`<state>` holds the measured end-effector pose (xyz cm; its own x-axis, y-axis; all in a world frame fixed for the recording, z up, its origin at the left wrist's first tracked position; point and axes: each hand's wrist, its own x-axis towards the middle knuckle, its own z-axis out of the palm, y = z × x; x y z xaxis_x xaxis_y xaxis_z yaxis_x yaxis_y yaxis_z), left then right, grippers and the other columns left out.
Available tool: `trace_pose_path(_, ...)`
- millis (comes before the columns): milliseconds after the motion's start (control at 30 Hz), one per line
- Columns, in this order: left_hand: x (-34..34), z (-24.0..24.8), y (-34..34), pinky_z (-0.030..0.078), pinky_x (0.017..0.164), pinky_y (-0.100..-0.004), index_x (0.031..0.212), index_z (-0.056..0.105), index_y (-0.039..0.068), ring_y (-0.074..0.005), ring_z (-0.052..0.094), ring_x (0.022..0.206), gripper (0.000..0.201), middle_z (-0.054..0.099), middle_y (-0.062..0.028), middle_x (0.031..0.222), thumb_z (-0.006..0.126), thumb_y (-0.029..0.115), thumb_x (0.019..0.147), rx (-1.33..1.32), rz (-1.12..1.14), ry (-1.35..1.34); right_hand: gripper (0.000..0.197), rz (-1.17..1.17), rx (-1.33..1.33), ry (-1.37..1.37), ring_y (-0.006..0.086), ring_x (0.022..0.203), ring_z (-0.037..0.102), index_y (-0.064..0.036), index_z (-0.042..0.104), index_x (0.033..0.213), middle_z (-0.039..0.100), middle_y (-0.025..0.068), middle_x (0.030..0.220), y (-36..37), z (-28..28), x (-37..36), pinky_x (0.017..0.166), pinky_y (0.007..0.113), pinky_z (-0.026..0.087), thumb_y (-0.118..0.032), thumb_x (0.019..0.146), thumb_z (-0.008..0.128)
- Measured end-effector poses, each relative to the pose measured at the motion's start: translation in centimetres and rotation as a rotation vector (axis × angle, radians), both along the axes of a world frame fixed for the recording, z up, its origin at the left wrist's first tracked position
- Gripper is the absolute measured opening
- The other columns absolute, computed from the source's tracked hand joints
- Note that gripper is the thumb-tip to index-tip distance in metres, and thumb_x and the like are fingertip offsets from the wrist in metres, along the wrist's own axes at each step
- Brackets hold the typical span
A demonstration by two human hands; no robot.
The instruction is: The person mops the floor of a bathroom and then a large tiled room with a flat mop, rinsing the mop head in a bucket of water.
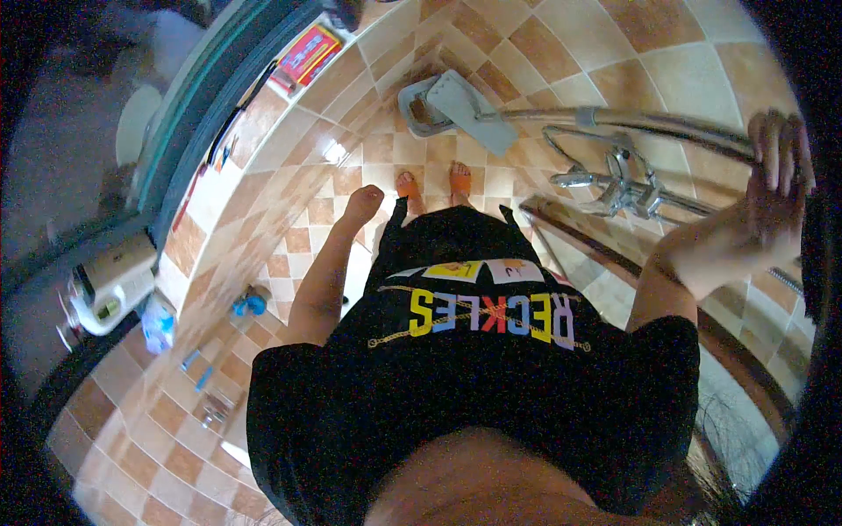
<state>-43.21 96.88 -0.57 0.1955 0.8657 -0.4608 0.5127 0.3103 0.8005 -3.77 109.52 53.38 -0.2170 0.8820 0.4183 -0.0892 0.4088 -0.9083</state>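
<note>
Head view shows your right hand [777, 167] with its grip wrapped around the mop handle [667, 125], mop head [471, 111] well apart; your left hand [364, 203] is curled.

The scene is viewed by a wide fisheye camera worn on the person's head and aimed steeply downward, with left and right kept as the wearer's own. The black shirt [474, 351] is taken in from very near, below the lens, while the bare feet [460, 181] are seen farther off, above centre. The left hand [362, 206] is framed left of centre, the right hand [777, 162] close to the right rim, where the wall tiles [662, 22] are visibly bent
</note>
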Motion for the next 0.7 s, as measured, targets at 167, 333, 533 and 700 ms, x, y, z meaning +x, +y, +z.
trace_pose_path(167, 0.7, -2.1, 5.9, 0.046, 0.062, -0.0386, 0.074, 0.058, 0.005, -0.0323, 0.057, 0.069, 0.014, 0.059, -0.0161, 0.074, 0.052, 0.018, 0.074, 0.303, -0.568, 0.196, 0.005, -0.387, 0.009, 0.065, 0.0084, 0.041, 0.029, -0.0101, 0.043, 0.082, 0.029, -0.0050, 0.046, -6.6, -2.8, -0.4, 0.051, 0.025, 0.029, -0.007, 0.081, 0.047)
trace_pose_path(333, 5.5, -2.2, 10.1, 0.046, 0.065, -0.0391, 0.072, 0.057, 0.004, -0.0321, 0.057, 0.070, 0.014, 0.059, -0.0165, 0.074, 0.050, 0.016, 0.072, 0.269, -0.617, 0.280, 0.013, -0.675, -0.100, -0.049, 0.0099, 0.040, 0.030, -0.0094, 0.042, 0.081, 0.032, -0.0014, 0.048, -11.9, -7.6, 0.8, 0.044, 0.026, 0.028, -0.009, 0.079, 0.054)
trace_pose_path(533, 9.7, -9.4, 12.5, 0.046, 0.068, -0.0395, 0.075, 0.058, 0.004, -0.0317, 0.057, 0.075, 0.016, 0.060, -0.0149, 0.078, 0.050, 0.018, 0.073, 0.360, -0.688, 0.161, 0.012, -0.798, -0.305, -0.065, 0.0125, 0.046, 0.038, -0.0061, 0.042, 0.080, 0.042, 0.0045, 0.060, -17.7, -13.4, 3.3, 0.044, 0.024, 0.030, -0.014, 0.079, 0.051)
trace_pose_path(700, 15.3, -20.2, 15.1, 0.046, 0.070, -0.0407, 0.077, 0.058, 0.004, -0.0322, 0.057, 0.078, 0.023, 0.060, -0.0159, 0.079, 0.052, 0.026, 0.075, 0.000, -0.271, 0.074, 0.011, -1.029, -0.470, -0.117, 0.0107, 0.042, 0.033, -0.0047, 0.045, 0.085, 0.036, 0.0001, 0.052, -24.2, -15.4, 7.4, 0.046, 0.025, 0.027, -0.013, 0.080, 0.050)
